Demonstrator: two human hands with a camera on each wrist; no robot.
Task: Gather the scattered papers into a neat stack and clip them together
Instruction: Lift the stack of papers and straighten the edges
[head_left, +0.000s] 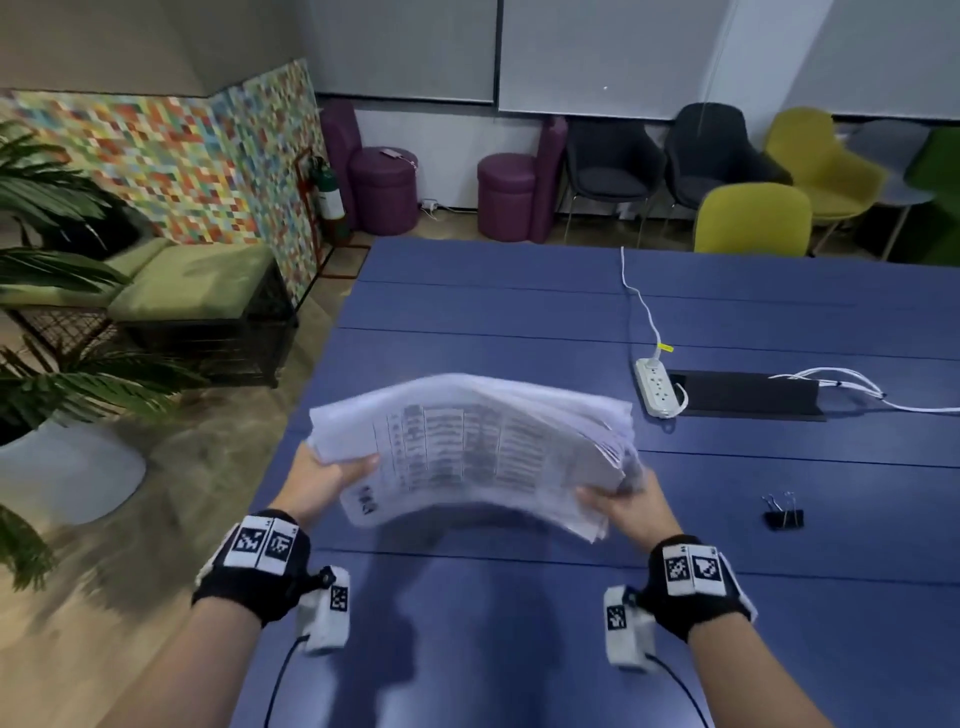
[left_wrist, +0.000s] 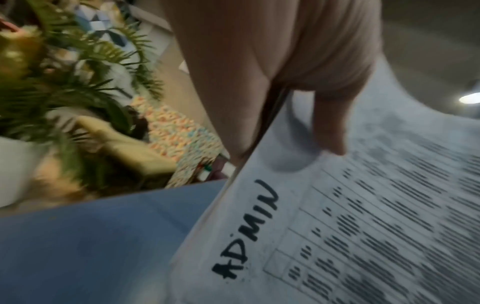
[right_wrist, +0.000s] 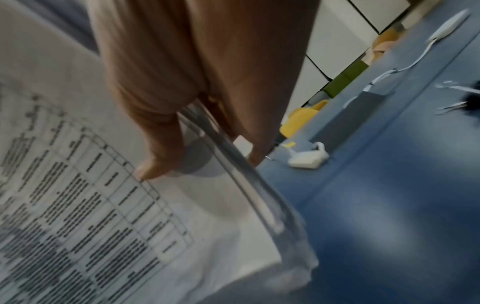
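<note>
A thick stack of printed papers (head_left: 467, 447) hangs in the air above the blue table (head_left: 571, 312), bowed upward in the middle, its sheets uneven at the right edge. The top sheet carries a table and the handwritten word ADMIN (left_wrist: 246, 230). My left hand (head_left: 332, 478) grips the stack's left edge, thumb (left_wrist: 330, 131) on top and fingers beneath. My right hand (head_left: 623, 506) grips the right edge the same way, thumb (right_wrist: 158, 148) pressing the top sheet (right_wrist: 78, 205). A black binder clip (head_left: 783, 514) lies on the table to the right of the stack, apart from both hands.
A white power strip (head_left: 658, 387) with its cord lies beyond the stack, beside a black cable hatch (head_left: 748, 395) and white cables. The table's left edge runs close to my left hand, with potted plants (head_left: 62, 384) and a green bench on the floor there. Chairs stand past the far edge.
</note>
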